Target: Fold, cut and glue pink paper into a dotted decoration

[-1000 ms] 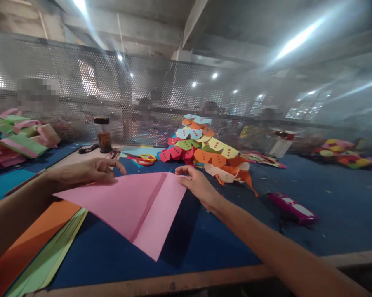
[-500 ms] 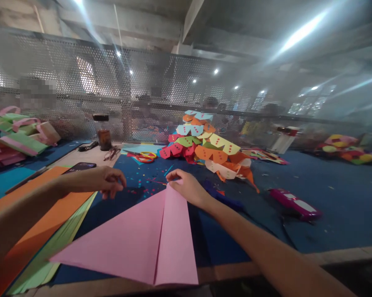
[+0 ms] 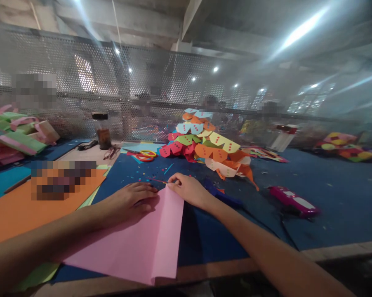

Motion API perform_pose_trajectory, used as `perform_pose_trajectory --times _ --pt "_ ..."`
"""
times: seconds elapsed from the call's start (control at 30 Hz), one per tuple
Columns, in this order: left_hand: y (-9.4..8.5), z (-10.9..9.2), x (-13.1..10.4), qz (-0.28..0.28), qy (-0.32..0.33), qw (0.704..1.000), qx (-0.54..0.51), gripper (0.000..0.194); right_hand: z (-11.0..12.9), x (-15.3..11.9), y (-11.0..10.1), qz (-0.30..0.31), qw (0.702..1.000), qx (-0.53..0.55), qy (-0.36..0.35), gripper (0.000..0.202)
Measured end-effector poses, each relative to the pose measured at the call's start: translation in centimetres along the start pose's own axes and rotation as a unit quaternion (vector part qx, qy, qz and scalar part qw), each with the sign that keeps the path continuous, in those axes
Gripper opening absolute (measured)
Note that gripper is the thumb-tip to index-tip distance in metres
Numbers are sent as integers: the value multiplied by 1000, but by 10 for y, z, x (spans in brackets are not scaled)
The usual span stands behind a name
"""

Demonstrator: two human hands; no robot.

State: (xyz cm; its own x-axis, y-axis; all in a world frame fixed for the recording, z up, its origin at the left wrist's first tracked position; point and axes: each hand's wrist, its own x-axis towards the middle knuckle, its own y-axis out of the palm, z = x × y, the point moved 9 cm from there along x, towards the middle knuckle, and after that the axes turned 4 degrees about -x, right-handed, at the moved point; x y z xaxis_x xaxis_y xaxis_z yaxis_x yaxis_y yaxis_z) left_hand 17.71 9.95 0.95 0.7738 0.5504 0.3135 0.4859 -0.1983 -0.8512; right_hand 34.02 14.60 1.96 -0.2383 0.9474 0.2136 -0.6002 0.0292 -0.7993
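Note:
A folded pink paper sheet (image 3: 124, 251) lies near the front edge of the blue table, with a narrow flap along its right side. At its far tip, the thumb and fingers of my right hand (image 3: 187, 190) pinch the fold. My left hand (image 3: 132, 204) rests on the upper left part of the sheet, palm down and fingers stretched out. Beyond both hands, small coloured paper scraps (image 3: 138, 175) are scattered on the table. Under my left forearm, orange paper (image 3: 12, 220) overlaps green sheets (image 3: 40, 277).
A pile of dotted paper shapes (image 3: 217, 154) stands behind my right hand. Scissors (image 3: 145, 155) and a bottle (image 3: 103, 132) are further back. To the right sit a blue tool with a cord (image 3: 224, 196) and a purple device (image 3: 294, 202). A perforated screen (image 3: 155, 82) closes the back.
My left hand has moved right and down onto the pink paper. The paper's right flap has shifted slightly left and looks narrower. My right hand keeps its pinch at the tip.

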Motion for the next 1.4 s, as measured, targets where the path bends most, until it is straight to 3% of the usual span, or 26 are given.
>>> perform_pose_trajectory --times 0.23,0.53,0.87,1.4 --pt "-13 -2 -3 -16 -3 1000 24 31 16 5 11 12 998 62 -31 14" --pt "0 -12 -4 3 -18 998 56 27 5 2 12 9 1000 10 7 12" --pt "2 -14 -1 1 -15 997 78 26 6 4 17 22 997 -63 25 16" --pt "8 -11 -1 2 -11 994 107 21 9 4 20 49 996 -67 27 21"
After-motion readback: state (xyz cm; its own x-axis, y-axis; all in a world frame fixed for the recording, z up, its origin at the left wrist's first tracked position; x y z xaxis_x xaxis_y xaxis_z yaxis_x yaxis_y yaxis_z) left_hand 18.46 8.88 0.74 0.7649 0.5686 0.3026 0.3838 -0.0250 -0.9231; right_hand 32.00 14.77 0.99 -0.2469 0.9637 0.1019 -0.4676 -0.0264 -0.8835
